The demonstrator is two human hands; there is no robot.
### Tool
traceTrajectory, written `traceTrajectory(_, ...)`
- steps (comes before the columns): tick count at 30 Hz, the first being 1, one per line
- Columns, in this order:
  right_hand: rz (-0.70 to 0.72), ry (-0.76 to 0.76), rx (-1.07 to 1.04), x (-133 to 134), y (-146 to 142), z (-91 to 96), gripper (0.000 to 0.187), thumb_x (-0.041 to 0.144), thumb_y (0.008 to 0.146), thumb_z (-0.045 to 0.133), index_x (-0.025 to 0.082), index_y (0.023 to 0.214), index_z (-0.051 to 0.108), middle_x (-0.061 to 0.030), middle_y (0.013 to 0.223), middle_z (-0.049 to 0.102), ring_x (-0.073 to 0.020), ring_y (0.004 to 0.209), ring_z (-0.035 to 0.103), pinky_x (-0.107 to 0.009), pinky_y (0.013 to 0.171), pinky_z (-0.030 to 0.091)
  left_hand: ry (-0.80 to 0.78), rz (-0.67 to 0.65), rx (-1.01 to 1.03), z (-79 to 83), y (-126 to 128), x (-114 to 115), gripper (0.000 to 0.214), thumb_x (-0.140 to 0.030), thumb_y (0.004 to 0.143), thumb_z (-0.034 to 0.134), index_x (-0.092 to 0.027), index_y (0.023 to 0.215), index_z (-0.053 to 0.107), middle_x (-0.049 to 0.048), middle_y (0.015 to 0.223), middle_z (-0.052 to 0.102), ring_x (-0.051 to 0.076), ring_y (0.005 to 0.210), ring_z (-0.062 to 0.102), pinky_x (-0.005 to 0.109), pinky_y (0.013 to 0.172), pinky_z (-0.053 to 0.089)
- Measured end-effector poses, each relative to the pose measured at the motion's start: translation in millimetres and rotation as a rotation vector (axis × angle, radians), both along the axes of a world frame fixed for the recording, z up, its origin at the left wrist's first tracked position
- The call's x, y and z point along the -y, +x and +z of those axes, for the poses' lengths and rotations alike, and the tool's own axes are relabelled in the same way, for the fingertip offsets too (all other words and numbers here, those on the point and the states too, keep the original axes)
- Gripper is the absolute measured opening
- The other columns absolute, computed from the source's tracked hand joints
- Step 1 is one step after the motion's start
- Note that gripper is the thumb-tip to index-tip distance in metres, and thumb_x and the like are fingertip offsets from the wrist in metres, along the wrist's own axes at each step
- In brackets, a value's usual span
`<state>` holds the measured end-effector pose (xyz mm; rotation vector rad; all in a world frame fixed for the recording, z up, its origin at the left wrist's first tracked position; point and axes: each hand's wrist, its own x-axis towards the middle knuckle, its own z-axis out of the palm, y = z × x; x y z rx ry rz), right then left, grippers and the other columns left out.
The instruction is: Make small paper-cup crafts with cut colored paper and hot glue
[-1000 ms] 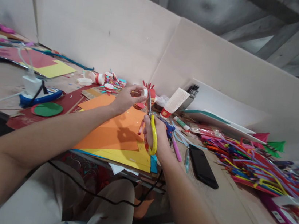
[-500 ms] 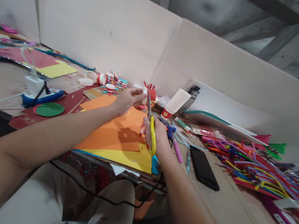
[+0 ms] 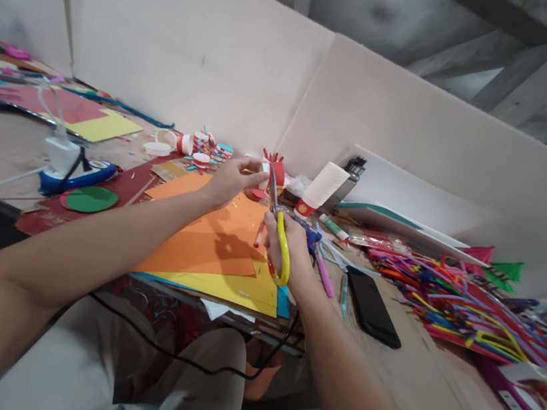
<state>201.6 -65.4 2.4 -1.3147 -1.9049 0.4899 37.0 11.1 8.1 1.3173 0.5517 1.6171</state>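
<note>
My left hand (image 3: pixel 236 182) pinches a small red-and-white paper cup (image 3: pixel 278 173) by its left side, above the table. Yellow-handled scissors (image 3: pixel 283 253) are gripped in my right hand (image 3: pixel 293 244), their blades pointing up and lying against the cup. How far the blades cut into it I cannot make out. Orange paper sheets (image 3: pixel 198 242) lie below my hands, on top of a yellow sheet (image 3: pixel 226 291). Just right of the cup leans a stack of paper cups (image 3: pixel 323 188). Partly behind my right hand is a blue glue gun (image 3: pixel 313 237).
Small cup crafts (image 3: pixel 202 155) stand at the back. On the right lie a black phone (image 3: pixel 374 306), a glue stick (image 3: pixel 334 227) and a heap of coloured pipe cleaners (image 3: pixel 472 305). A power strip (image 3: pixel 80 176) and a green paper disc (image 3: pixel 91 200) sit at the left.
The scissor handles have shifted slightly right and the lower loop stands a little farther out. My left hand keeps its pinch on the cup in nearly the same spot.
</note>
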Motion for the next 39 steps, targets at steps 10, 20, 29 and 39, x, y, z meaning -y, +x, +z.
traceTrajectory(10, -0.009, -0.069, -0.011, 5, -5, 3.6, 0.035, 0.053, 0.087, 0.052, 0.022, 0.072, 0.047, 0.0020, 0.054, 0.052, -0.0116, 0.043, 0.049, -0.022, 0.043, 0.038, -0.079, -0.085, 0.000, -0.3, -2, 2, 0.036, -0.045, 0.072, 0.076, -0.014, 0.089, 0.068, 0.0055, 0.087, 0.066, 0.014, 0.077, 0.063, 0.033, 0.075, 0.055)
traceTrajectory(20, -0.032, -0.031, -0.039, 4, -4, -1.2, 0.032, 0.053, 0.089, 0.048, 0.023, 0.077, 0.049, 0.0011, 0.055, 0.054, -0.0136, 0.047, 0.051, -0.024, 0.046, 0.040, 0.055, 0.047, -0.036, -9.6, 4, -9, 0.039, -0.038, 0.071, 0.078, -0.014, 0.101, 0.069, 0.0051, 0.090, 0.067, 0.016, 0.084, 0.064, 0.039, 0.085, 0.054)
traceTrajectory(29, 0.002, -0.095, -0.087, 8, -5, 1.9, 0.034, 0.053, 0.088, 0.051, 0.023, 0.073, 0.047, 0.0026, 0.053, 0.052, -0.0113, 0.040, 0.048, -0.021, 0.039, 0.037, -0.010, 0.033, -0.017, -1.8, 0, 2, 0.040, -0.038, 0.067, 0.080, -0.014, 0.097, 0.069, 0.0059, 0.092, 0.068, 0.015, 0.081, 0.064, 0.033, 0.077, 0.056)
traceTrajectory(39, -0.041, 0.009, 0.058, 6, -6, 2.6, 0.031, 0.049, 0.090, 0.047, 0.022, 0.074, 0.047, 0.0008, 0.058, 0.056, -0.0141, 0.052, 0.052, -0.024, 0.051, 0.039, 0.045, 0.054, -0.026, -7.5, 1, -6, 0.042, -0.039, 0.070, 0.079, -0.013, 0.101, 0.069, 0.0075, 0.096, 0.069, 0.016, 0.085, 0.065, 0.036, 0.082, 0.055)
